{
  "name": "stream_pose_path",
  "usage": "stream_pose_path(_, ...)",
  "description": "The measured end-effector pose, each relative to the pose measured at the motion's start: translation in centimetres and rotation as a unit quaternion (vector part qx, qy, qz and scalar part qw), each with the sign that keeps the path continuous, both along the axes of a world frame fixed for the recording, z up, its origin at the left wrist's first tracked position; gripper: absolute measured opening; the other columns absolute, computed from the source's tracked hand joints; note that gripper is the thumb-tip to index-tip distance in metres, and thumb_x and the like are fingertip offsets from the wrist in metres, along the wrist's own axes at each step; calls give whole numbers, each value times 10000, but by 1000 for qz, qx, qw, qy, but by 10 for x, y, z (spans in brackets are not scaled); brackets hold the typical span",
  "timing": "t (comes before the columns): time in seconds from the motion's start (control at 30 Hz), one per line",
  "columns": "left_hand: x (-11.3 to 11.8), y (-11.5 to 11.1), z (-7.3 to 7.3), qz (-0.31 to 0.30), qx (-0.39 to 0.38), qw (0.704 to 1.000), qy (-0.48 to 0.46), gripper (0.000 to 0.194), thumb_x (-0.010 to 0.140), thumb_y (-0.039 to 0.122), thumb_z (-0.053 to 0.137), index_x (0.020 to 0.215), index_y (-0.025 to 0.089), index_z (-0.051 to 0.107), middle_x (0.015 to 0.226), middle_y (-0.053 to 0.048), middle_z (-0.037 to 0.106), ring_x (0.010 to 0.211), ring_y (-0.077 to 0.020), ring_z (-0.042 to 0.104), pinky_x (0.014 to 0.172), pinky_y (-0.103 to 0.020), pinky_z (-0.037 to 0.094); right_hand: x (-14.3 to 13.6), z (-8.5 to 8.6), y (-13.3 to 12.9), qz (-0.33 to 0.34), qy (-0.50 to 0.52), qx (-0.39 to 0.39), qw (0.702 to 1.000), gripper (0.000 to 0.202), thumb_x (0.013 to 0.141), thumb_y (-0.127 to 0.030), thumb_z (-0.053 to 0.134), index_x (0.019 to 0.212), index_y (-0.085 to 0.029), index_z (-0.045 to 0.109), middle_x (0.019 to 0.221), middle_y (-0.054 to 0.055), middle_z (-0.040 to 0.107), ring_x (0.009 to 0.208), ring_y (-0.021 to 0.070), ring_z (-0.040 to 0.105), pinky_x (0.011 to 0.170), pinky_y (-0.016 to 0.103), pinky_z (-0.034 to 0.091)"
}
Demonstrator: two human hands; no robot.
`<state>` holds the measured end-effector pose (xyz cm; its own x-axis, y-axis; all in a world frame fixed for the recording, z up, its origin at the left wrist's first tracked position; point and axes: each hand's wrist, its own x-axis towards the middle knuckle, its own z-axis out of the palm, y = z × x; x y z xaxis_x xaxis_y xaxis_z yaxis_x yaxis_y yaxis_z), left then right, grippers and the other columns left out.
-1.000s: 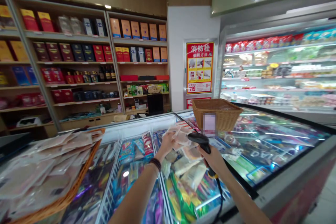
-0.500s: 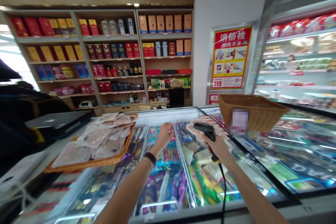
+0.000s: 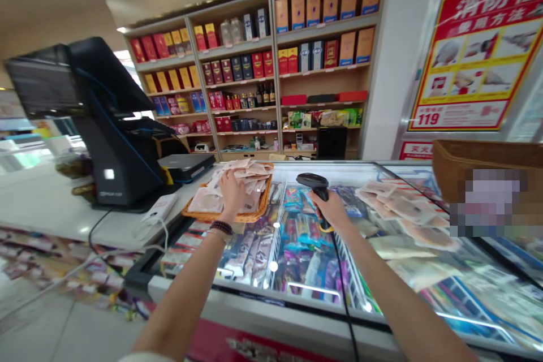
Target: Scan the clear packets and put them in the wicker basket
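My left hand (image 3: 232, 191), with a dark beaded bracelet on its wrist, rests on flat, clear-wrapped packets (image 3: 206, 202) in a shallow wicker tray (image 3: 254, 216). Its fingers look apart and partly extended; no packet is clearly gripped. In my right hand (image 3: 334, 209) is a black corded barcode scanner (image 3: 313, 181), held by its handle above the freezer's glass lid. Its cable (image 3: 344, 300) hangs down toward me. More of the flat packets (image 3: 403, 206) lie in a loose pile on the glass, right of my right hand.
Beneath the glass, the chest freezer (image 3: 309, 232) holds colourful wrapped goods. A brown basket (image 3: 445, 161) stands at the right. On the left counter (image 3: 55, 195) are a checkout terminal (image 3: 121, 147), a black box (image 3: 186, 167) and a white device with cables (image 3: 161, 207). Shelves of boxes line the back.
My view has swung left. My left hand has moved from over the freezer glass to the packets in the wicker tray. My right hand still holds the scanner, now left of the packet pile.
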<state>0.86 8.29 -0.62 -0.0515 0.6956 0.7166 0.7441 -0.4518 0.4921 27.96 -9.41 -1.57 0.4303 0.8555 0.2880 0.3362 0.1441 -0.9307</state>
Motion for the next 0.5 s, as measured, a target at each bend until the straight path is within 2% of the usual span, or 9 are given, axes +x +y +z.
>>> stream_pose_path(0.1, -30, 12, -2, 77, -48, 996, 9, 551, 864, 198, 623, 1397, 83, 545, 1476, -274, 568, 1460, -391, 476, 1223, -566, 336, -23, -7, 10, 20, 7, 4, 1000, 363, 823, -554, 676, 681, -266, 505, 477, -27, 573, 358, 156, 543, 396, 271, 399)
stream_pose_path(0.23, -52, 16, -12, 116, -118, 986, 34, 629, 842, 319, 680, 1401, 64, 541, 1398, -286, 623, 1384, -414, 547, 1172, -536, 383, -37, -24, 13, 45, -5, -13, 999, 363, 820, -567, 695, 709, -266, 523, 466, -38, 557, 354, 165, 545, 401, 276, 405)
stream_pose_path(0.37, -57, 5, -20, 162, -88, 981, 56, 708, 805, 402, 744, 1407, 87, 544, 1412, -271, 610, 1376, -425, 523, 1146, -544, 395, -38, -36, 9, 67, -18, -32, 997, 372, 827, -567, 701, 697, -265, 528, 457, -34, 552, 342, 164, 531, 393, 279, 404)
stream_pose_path(0.43, -55, -1, -21, 151, -71, 985, 50, 658, 812, 381, 753, 1385, 122, 559, 1381, -235, 639, 1328, -403, 556, 1106, -515, 431, -38, -36, 6, 67, -12, -31, 997, 368, 830, -563, 705, 706, -263, 531, 482, -31, 570, 345, 157, 530, 390, 278, 406)
stream_pose_path(0.5, -53, -8, -23, 116, -74, 990, 35, 528, 854, 355, 726, 1326, 167, 584, 1259, -179, 704, 1208, -359, 630, 1012, -458, 485, -39, -35, 4, 63, -9, -31, 998, 362, 828, -561, 714, 727, -260, 540, 501, -32, 584, 353, 154, 538, 397, 276, 416)
